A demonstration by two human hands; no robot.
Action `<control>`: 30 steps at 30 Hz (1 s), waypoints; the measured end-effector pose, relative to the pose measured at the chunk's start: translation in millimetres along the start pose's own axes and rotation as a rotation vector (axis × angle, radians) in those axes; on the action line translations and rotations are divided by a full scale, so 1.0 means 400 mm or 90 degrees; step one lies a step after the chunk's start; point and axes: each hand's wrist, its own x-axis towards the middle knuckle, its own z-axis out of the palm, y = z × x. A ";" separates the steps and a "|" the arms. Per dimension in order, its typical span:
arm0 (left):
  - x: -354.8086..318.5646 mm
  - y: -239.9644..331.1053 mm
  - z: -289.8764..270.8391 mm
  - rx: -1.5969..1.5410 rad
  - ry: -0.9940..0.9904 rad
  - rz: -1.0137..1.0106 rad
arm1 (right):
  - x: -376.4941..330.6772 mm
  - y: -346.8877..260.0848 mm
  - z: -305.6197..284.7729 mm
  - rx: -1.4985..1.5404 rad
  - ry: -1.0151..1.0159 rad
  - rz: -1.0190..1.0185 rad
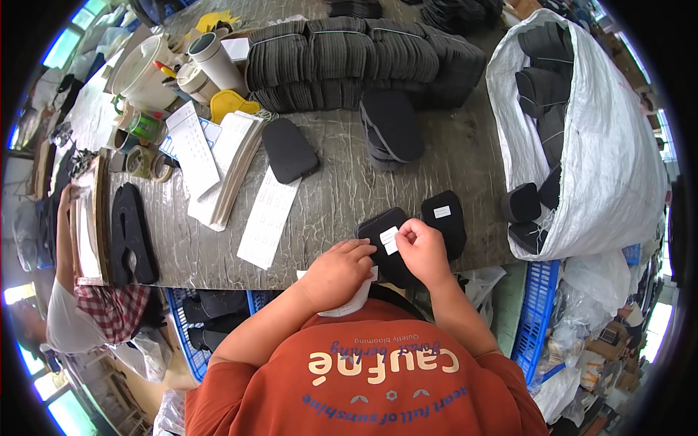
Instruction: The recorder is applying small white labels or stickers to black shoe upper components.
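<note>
My right hand (425, 251) pinches the edge of a small white label (390, 240) that lies against a black foam pad (385, 222) at the table's near edge. On the left side of that pad rest the fingertips of my left hand (338, 270), its fingers close together and bent. A white paper sheet (358, 299) sticks out from under this hand, which appears to hold it; the thumb is hidden. Just right of my right hand lies another black pad (445, 236) with a white label (442, 211) on it.
Strapped rows of black pads (342, 58) stand at the back, with a small pad stack (392, 131) before them. A white woven sack (611, 160) of pads bulges at right. Papers (267, 225), a lone pad (291, 151) and cups (214, 62) occupy the left. Another person (102, 312) works far left.
</note>
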 end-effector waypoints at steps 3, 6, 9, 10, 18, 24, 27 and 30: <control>0.002 0.001 0.000 0.007 0.004 0.002 | -0.002 -0.002 -0.005 -0.191 0.046 -0.045; 0.002 0.003 0.001 0.002 0.007 0.000 | -0.006 0.008 -0.004 -0.027 0.026 -0.003; 0.002 0.002 0.003 0.013 0.005 0.002 | -0.001 0.008 -0.003 0.024 -0.002 0.003; 0.003 0.003 0.003 0.013 0.005 0.002 | 0.003 0.016 -0.004 0.089 -0.016 0.004; 0.002 0.002 0.006 0.003 0.014 -0.002 | 0.010 -0.001 -0.026 0.113 -0.127 0.024; 0.005 0.002 0.009 0.007 0.021 -0.001 | 0.020 0.025 -0.021 0.126 -0.110 0.017; 0.004 0.002 0.012 0.004 0.023 -0.008 | 0.019 0.013 -0.027 0.149 -0.136 0.032; 0.005 0.004 0.009 0.004 0.022 -0.008 | 0.019 0.012 -0.026 0.135 -0.139 0.028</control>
